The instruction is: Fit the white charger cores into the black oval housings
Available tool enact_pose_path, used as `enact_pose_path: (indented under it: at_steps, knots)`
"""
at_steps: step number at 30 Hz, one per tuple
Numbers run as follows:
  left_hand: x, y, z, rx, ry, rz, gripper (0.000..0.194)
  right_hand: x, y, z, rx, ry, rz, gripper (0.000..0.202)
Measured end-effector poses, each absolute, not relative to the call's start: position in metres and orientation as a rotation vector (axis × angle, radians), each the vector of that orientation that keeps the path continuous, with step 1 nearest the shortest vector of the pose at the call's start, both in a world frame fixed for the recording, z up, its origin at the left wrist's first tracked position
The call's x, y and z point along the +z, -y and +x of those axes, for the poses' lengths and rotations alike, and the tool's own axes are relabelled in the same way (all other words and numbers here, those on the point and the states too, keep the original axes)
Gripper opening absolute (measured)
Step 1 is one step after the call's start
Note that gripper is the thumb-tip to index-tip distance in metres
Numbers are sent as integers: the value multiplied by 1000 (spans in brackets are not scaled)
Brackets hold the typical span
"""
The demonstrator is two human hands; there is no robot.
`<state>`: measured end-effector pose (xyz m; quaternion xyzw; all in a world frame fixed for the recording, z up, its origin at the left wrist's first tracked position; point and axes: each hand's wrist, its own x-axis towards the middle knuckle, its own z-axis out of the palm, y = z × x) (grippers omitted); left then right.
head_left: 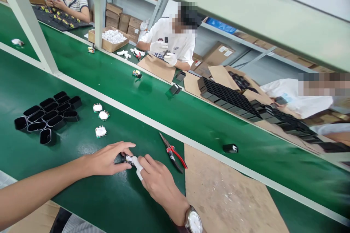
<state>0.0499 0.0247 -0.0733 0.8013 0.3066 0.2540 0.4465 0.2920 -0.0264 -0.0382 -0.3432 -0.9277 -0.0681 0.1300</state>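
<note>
My left hand [109, 158] and my right hand [154, 176] meet on the green table, both gripping a small black part [128, 159] between their fingertips. A white finger cot covers my right index finger, and a watch sits on that wrist. Just right of my hands lie red-handled pliers [173, 154]. Three small white-topped circuit boards [100, 117] rest beyond my left hand. A cluster of empty black shells [47, 114] stands at the left.
A cardboard sheet [226, 196] covers the table at my right. A lone black shell [230, 148] lies on the conveyor belt. Across the belt three people work among cardboard boxes, rows of black shells [232, 98] and a box of white parts [113, 37].
</note>
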Motion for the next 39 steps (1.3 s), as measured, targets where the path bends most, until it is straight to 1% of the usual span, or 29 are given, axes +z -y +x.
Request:
enact_pose_path:
  at_steps: [7, 11, 18, 26, 34, 39]
  knots:
    - [-75, -25, 51, 646, -780, 1974, 62, -34, 35, 301, -96, 2479, -1112, 22]
    - [-74, -24, 50, 636, -792, 1975, 63, -34, 38, 299, -61, 2465, -1115, 21]
    - [-76, -24, 49, 682, -749, 1972, 65, -30, 31, 292, -124, 2607, -1142, 25]
    - [-76, -24, 49, 667, -762, 1975, 66, -32, 35, 294, -43, 2538, -1171, 26]
    - [-78, -24, 48, 631, -802, 1974, 65, -26, 43, 299, -87, 2461, -1254, 27]
    - [-80, -24, 49, 652, -801, 1985, 66, -31, 43, 301, -92, 2451, -1257, 29]
